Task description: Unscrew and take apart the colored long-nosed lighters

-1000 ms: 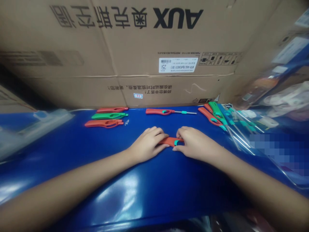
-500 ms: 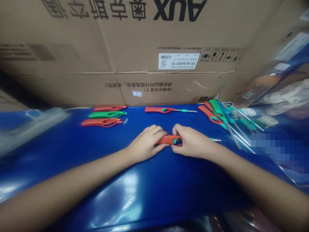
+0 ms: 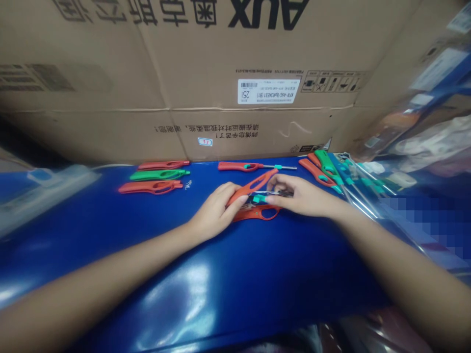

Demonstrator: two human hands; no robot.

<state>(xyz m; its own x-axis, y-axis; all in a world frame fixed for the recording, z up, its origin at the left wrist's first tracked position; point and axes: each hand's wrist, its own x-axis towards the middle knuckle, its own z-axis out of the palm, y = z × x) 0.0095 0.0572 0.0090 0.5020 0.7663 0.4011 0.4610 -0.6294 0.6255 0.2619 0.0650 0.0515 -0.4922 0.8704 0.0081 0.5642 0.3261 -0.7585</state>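
My left hand (image 3: 215, 208) is closed on an orange lighter casing half (image 3: 253, 186), which tilts up to the right. Below it, on the blue table, a second orange casing half (image 3: 263, 213) lies partly under my left fingers. Between the two halves shows a teal trigger (image 3: 259, 198) with thin wires and dark parts beside it. My right hand (image 3: 303, 195) pinches these inner lighter parts from the right; its fingers cover some of them. Just beyond my hands lies a red long-necked lighter (image 3: 239, 166) with a metal tube.
Red and green lighter casings (image 3: 160, 174) lie in a row at the left, with small springs (image 3: 188, 185) beside them. A pile of long-necked lighters (image 3: 326, 169) is at the right. A large cardboard box (image 3: 198, 88) stands behind the table (image 3: 221, 294).
The orange lighter, closed half a second ago, has come apart into two casing halves. My left hand raises one half; my right hand now pinches the exposed inner parts.
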